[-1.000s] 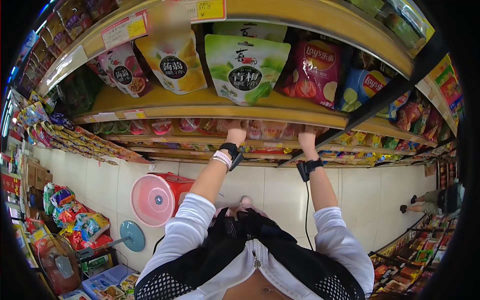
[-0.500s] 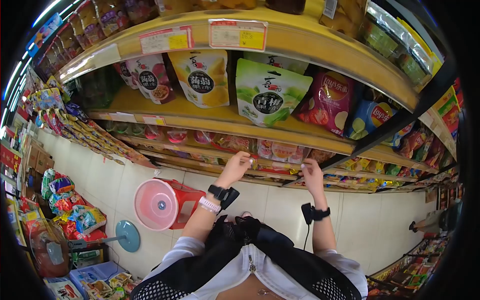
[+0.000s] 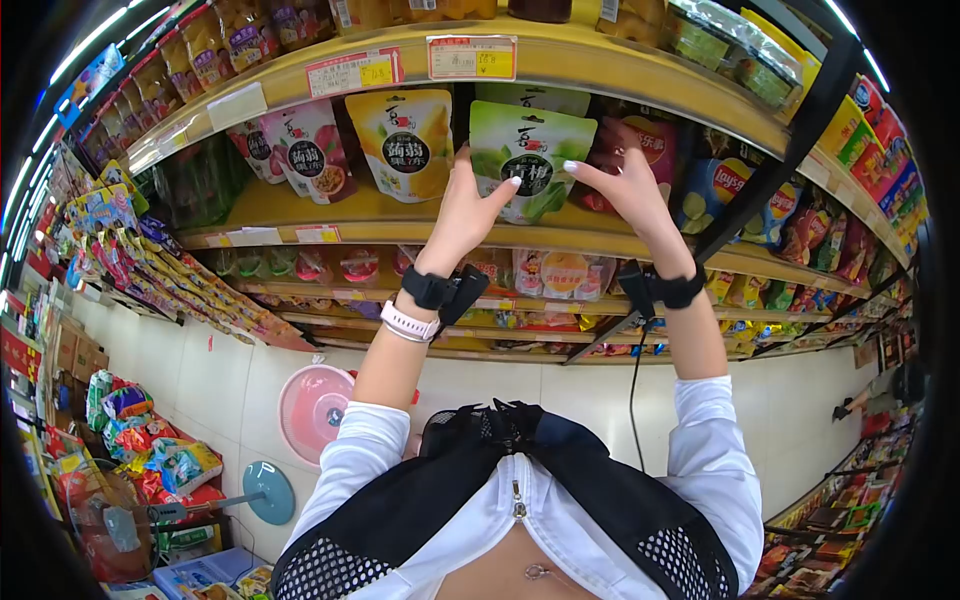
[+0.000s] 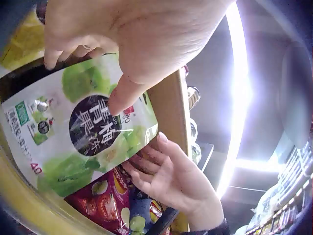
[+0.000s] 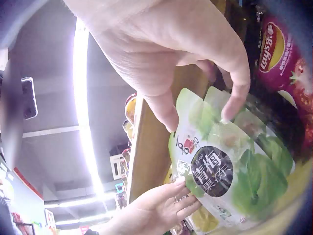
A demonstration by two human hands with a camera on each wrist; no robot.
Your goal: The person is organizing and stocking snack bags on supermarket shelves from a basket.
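Observation:
In the head view a green-and-white jelly pouch [image 3: 530,145] stands upright on the middle shelf, a second green pouch [image 5: 274,142] close behind it. My left hand [image 3: 465,208] is at its left edge, fingers extended along the side and thumb over the front. At its right edge is my right hand [image 3: 638,195], fingers spread and slightly bent, reaching towards the back, thumb pointing in at the front. The left wrist view shows the left thumb [image 4: 124,95] overlapping the dark round label. Both hands frame the pouch without a closed grasp.
Left of it stand a yellow jelly pouch [image 3: 400,145] and a pink one [image 3: 308,150]. Lay's chip bags [image 3: 730,190] sit to the right, near a black shelf post [image 3: 770,170]. Cup jellies fill the shelf below. A pink basket [image 3: 312,415] stands on the floor.
Both hands have come out from the lower shelf and risen to the sides of the green pouch on the shelf above. The pouch now stands straighter. The head view has shifted.

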